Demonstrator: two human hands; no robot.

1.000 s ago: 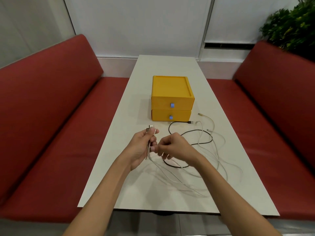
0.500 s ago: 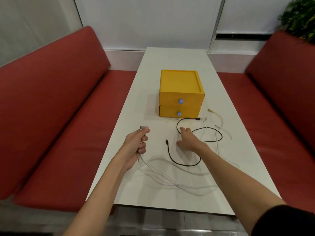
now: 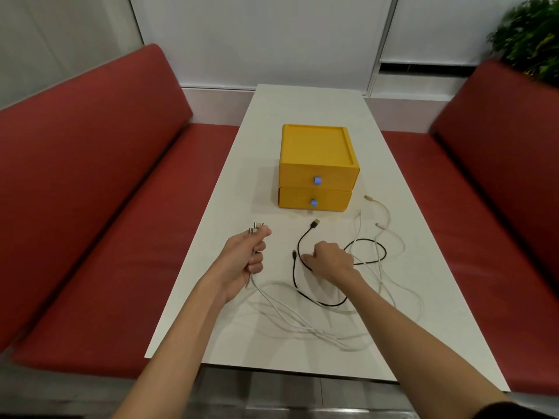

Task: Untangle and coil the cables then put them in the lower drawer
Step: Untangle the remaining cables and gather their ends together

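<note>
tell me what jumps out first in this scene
The yellow drawer box stands closed on the white table between red benches. In front of it, loose white cables and a black cable sprawl tangled. The left hand grips white cable ends; the right hand pinches the black cable.

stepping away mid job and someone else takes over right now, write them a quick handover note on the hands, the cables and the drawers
Left hand: grip closed round plug ends of the white cables, held just above the table.
Right hand: fingers curled on the black cable where it lies on the table.
Cables: white and black strands cross in loose loops in front of the yellow drawer unit.
Lower drawer: closed, like the upper drawer.
Done: nothing coiled or stowed.
Left: separate black from white, coil each, open the lower drawer, put them in.
</note>
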